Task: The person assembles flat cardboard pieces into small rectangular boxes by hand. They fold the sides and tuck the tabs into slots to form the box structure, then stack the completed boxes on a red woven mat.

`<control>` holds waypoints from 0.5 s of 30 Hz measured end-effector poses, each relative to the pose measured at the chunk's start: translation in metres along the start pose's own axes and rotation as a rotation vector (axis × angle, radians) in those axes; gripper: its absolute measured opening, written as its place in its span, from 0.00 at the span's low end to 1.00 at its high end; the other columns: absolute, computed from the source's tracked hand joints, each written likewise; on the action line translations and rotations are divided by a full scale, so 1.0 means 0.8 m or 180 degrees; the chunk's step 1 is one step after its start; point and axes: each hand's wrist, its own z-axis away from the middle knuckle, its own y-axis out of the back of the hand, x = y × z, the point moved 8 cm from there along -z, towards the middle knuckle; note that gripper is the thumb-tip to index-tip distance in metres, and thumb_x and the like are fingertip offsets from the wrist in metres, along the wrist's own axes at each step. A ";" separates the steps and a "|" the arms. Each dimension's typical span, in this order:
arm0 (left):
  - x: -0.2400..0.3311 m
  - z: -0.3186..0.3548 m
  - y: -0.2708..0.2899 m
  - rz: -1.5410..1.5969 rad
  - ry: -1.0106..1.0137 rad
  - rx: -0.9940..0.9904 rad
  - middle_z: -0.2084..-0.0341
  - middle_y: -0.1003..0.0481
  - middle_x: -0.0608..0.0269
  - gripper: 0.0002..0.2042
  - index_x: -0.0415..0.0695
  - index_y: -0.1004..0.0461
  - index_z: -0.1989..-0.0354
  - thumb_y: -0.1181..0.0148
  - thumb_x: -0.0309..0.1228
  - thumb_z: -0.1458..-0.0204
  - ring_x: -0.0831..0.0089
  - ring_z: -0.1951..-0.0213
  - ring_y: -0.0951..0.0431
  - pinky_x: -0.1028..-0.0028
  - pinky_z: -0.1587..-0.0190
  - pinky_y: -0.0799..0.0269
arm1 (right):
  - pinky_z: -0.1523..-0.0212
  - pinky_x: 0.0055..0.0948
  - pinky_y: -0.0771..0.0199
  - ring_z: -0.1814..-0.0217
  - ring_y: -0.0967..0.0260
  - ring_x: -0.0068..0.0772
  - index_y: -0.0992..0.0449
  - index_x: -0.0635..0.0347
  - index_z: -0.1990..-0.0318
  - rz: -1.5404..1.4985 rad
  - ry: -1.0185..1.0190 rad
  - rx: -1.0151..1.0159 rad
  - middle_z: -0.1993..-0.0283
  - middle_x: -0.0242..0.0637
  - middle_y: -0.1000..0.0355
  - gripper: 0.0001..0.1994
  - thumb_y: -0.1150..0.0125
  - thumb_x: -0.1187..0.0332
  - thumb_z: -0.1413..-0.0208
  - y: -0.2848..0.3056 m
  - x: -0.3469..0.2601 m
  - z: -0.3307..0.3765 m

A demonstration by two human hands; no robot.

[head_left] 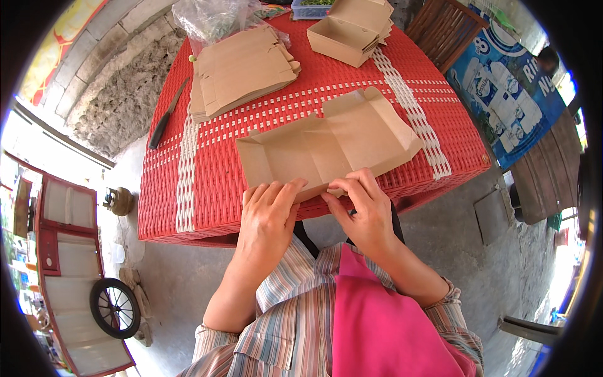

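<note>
A brown cardboard food box (pixel 314 147), partly folded with its lid lying open to the right, rests at the near edge of a red woven table (pixel 213 160). My left hand (pixel 269 204) closes over its near left wall, fingers bent across the rim and thumb beneath. At the middle of the same near side, my right hand (pixel 361 198) pinches a small flap between thumb and fingers. Beyond the box lies a stack of flat, unfolded box blanks (pixel 242 69). Folded boxes (pixel 342 41), nested together with lids raised, stand at the back right.
A knife (pixel 166 119) with a black handle lies along the table's left side. At the far edge are a clear plastic bag (pixel 210 22) and a blue-rimmed tub (pixel 311 9) of greens. A wooden chair (pixel 446 31) stands right; a wheeled cart (pixel 75 270) is at left.
</note>
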 end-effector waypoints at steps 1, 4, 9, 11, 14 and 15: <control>-0.003 0.000 0.001 0.0092 0.0128 0.0011 0.68 0.25 0.55 0.20 0.41 0.27 0.52 0.38 0.18 0.57 0.57 0.63 0.26 0.62 0.56 0.33 | 0.70 0.33 0.28 0.68 0.30 0.38 0.27 0.61 0.59 -0.0058 0.0049 0.0131 0.62 0.38 0.33 0.14 0.32 0.79 0.55 0.002 0.001 0.001; -0.006 -0.002 0.009 0.0429 0.0490 0.0007 0.66 0.22 0.56 0.18 0.42 0.24 0.55 0.33 0.20 0.58 0.57 0.60 0.23 0.63 0.54 0.30 | 0.68 0.33 0.30 0.64 0.31 0.39 0.26 0.60 0.57 -0.0115 0.0227 0.0563 0.62 0.38 0.33 0.17 0.31 0.80 0.57 0.011 0.000 0.003; 0.008 -0.001 0.027 0.1195 0.0777 0.0021 0.69 0.23 0.55 0.14 0.39 0.24 0.59 0.32 0.23 0.56 0.57 0.66 0.24 0.66 0.59 0.33 | 0.62 0.33 0.31 0.61 0.34 0.40 0.28 0.63 0.51 -0.0200 0.0593 0.1355 0.60 0.40 0.32 0.22 0.35 0.84 0.58 0.038 -0.026 0.006; 0.009 0.004 0.030 0.1456 0.1011 -0.0040 0.69 0.23 0.56 0.14 0.38 0.23 0.59 0.32 0.23 0.56 0.60 0.66 0.23 0.68 0.60 0.31 | 0.56 0.33 0.33 0.58 0.31 0.43 0.30 0.67 0.47 -0.0251 0.0843 0.1473 0.51 0.47 0.29 0.25 0.37 0.84 0.57 0.041 -0.033 0.000; 0.007 0.007 0.034 0.1934 0.1234 0.0056 0.69 0.22 0.57 0.15 0.36 0.23 0.58 0.31 0.22 0.56 0.68 0.66 0.21 0.72 0.61 0.28 | 0.54 0.33 0.33 0.54 0.29 0.44 0.32 0.68 0.44 -0.0149 0.1054 0.1439 0.46 0.51 0.28 0.26 0.37 0.81 0.54 0.044 -0.043 -0.009; 0.007 0.007 0.036 0.2099 0.1288 0.0122 0.69 0.21 0.58 0.15 0.35 0.23 0.58 0.30 0.21 0.56 0.71 0.65 0.21 0.74 0.61 0.26 | 0.54 0.33 0.34 0.53 0.28 0.45 0.32 0.67 0.43 0.0068 0.1155 0.1315 0.45 0.52 0.28 0.26 0.38 0.81 0.53 0.048 -0.052 -0.013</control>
